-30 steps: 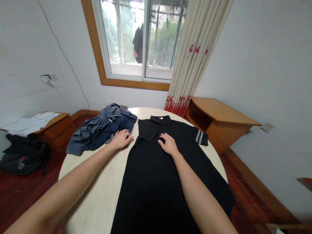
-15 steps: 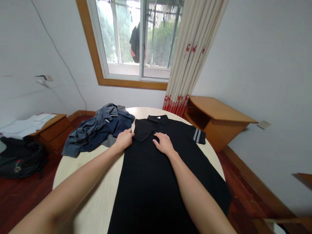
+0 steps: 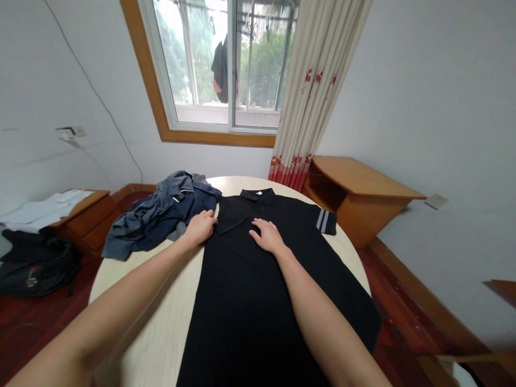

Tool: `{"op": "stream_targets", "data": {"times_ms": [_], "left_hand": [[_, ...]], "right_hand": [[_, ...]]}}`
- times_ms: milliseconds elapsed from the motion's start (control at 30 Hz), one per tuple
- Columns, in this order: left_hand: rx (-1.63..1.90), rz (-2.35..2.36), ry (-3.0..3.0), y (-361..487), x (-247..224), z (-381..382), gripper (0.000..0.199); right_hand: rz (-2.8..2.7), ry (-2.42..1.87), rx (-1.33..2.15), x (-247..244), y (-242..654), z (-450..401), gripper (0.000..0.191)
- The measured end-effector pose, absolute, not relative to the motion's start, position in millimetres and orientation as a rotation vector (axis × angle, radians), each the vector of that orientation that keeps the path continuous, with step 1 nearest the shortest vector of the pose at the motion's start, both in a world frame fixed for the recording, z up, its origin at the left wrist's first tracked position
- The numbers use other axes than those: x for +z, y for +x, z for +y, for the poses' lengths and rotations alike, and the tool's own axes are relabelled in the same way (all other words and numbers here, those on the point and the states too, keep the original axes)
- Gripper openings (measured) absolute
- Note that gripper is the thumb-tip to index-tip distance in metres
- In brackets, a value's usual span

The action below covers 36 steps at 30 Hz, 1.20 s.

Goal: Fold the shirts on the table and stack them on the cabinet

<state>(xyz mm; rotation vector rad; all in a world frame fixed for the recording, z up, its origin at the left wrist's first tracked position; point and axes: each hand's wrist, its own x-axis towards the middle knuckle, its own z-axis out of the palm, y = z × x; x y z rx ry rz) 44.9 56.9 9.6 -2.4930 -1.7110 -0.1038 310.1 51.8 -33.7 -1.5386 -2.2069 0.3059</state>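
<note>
A black polo shirt (image 3: 242, 290) lies spread over a round pale table (image 3: 161, 317), its collar at the far edge. Its right sleeve, with two grey stripes, sticks out sideways, while the left sleeve (image 3: 233, 216) is folded inward over the chest. My left hand (image 3: 201, 226) has its fingers curled at the shirt's left edge beside that sleeve, pinching the cloth. On the chest, just below the placket, my right hand (image 3: 267, 235) rests palm down with fingers stretched out. Both forearms reach across the shirt, whose lower part runs out of view.
A heap of grey and navy clothes (image 3: 161, 215) lies on the table's left side. Beyond stand a wooden desk (image 3: 363, 180) on the right, a curtain (image 3: 318, 97) and a window. To the left are a small cabinet (image 3: 86, 220) with papers and a black bag (image 3: 36, 263).
My left hand has shifted slightly left and the folded sleeve's lower edge has been drawn with it, lying at a shallower slant. My right hand stays on the chest.
</note>
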Motion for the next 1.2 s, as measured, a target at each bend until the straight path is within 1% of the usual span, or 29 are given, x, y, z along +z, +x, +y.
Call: {"op": "stream_targets", "data": {"times_ms": [100, 200, 333, 500, 767, 1033, 1100, 1200], "left_hand": [[-0.079, -1.718, -2.568, 41.7, 12.6, 62.6, 0.036], [-0.139, -1.713, -2.634, 47.8, 12.1, 78.0, 0.033], [-0.183, -1.726, -2.664, 69.3, -0.6, 112.8, 0.043], [-0.102, -1.854, -2.599, 90.6, -26.7, 156.9, 0.067], [-0.108, -1.926, -2.557, 100.0, -44.9, 202.1, 0.077], [-0.078, -1.885, -2.612, 102.0, -37.6, 220.4, 0.081], [-0.078, -1.876, -2.565, 107.8, -33.7, 209.6, 0.076], [-0.191, -1.826, -2.470, 119.2, -31.8, 177.8, 0.068]], "right_hand": [[-2.197, -1.550, 0.317, -34.1, 310.4, 52.7, 0.040], [-2.191, -1.558, 0.312, -34.2, 309.1, 52.7, 0.039], [-2.179, -1.552, 0.307, -33.9, 308.0, 51.8, 0.038], [-2.155, -1.553, 0.321, -34.4, 309.0, 51.2, 0.037], [-2.069, -1.628, 0.323, -34.0, 313.3, 60.9, 0.037], [-2.087, -1.632, 0.317, -32.2, 313.5, 65.4, 0.039], [-2.094, -1.641, 0.307, -31.5, 312.6, 64.2, 0.039], [-2.104, -1.647, 0.296, -31.1, 311.7, 63.1, 0.040]]}}
